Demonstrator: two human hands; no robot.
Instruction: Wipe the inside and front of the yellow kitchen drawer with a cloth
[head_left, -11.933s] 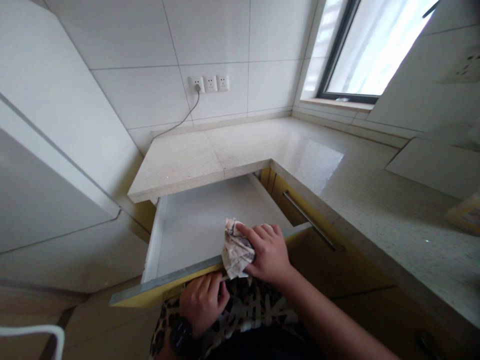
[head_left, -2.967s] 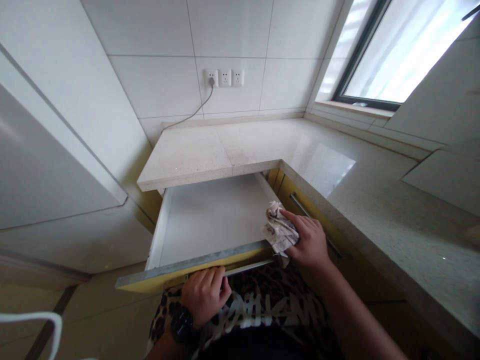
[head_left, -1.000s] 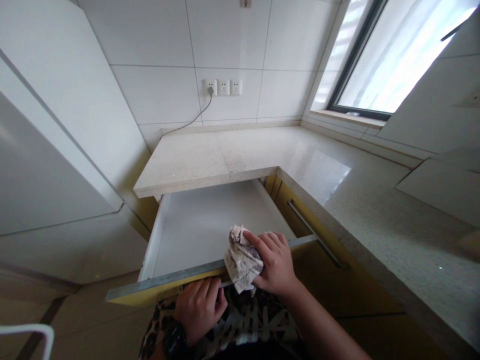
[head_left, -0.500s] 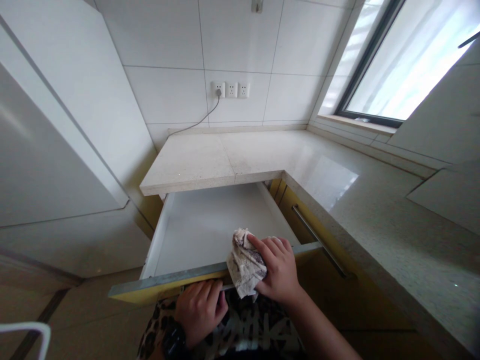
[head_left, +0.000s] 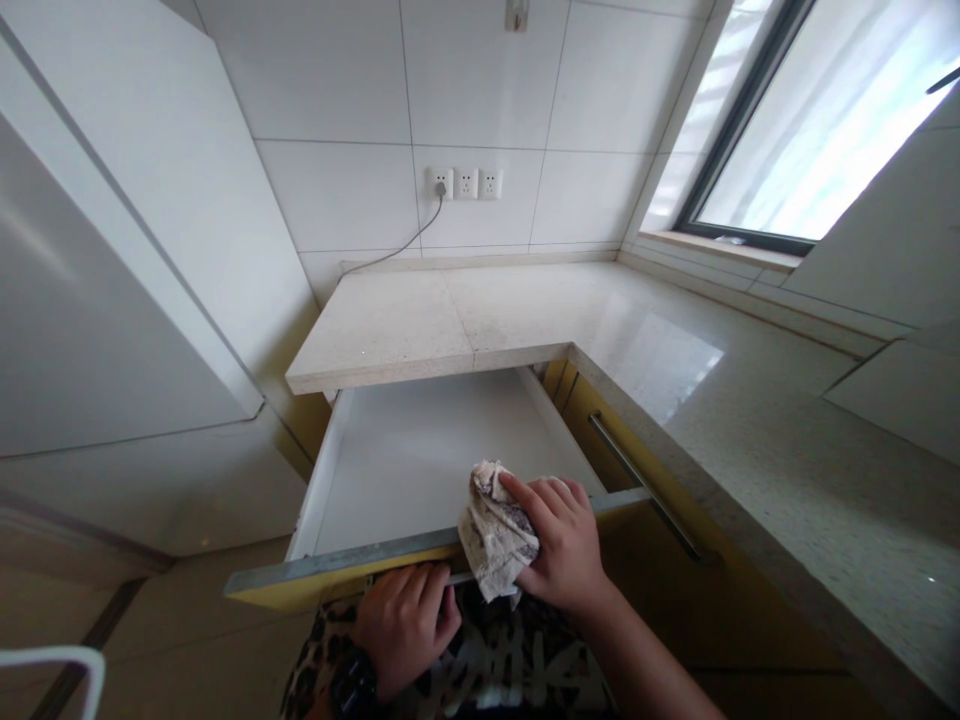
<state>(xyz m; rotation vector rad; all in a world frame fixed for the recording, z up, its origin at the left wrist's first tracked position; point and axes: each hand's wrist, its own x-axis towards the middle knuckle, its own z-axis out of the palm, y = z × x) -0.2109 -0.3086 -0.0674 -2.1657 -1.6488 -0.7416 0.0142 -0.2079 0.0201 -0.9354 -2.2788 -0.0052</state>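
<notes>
A drawer point(head_left: 420, 450) with a white inside and a yellow front stands pulled out under the counter. My left hand point(head_left: 409, 615), with a dark watch at the wrist, is closed around the drawer handle point(head_left: 461, 578), of which a short metal part shows. A crumpled, stained whitish rag point(head_left: 495, 535) hangs over the top edge of the drawer front. My right hand point(head_left: 562, 540) is closed on the rag, thumb and fingers partly hidden behind it, and rests at that same edge.
An L-shaped pale stone countertop point(head_left: 397, 315) overhangs the drawer. To the right is a yellow cabinet with a long metal handle point(head_left: 645, 485). A tall white cabinet point(head_left: 112, 280) stands left. A cord runs from a wall socket point(head_left: 441, 184); a window point(head_left: 772, 140) is at upper right.
The whole view has shifted slightly right and down. Both hands keep their holds on the drawer handle and the rag, and the drawer looks equally far out.
</notes>
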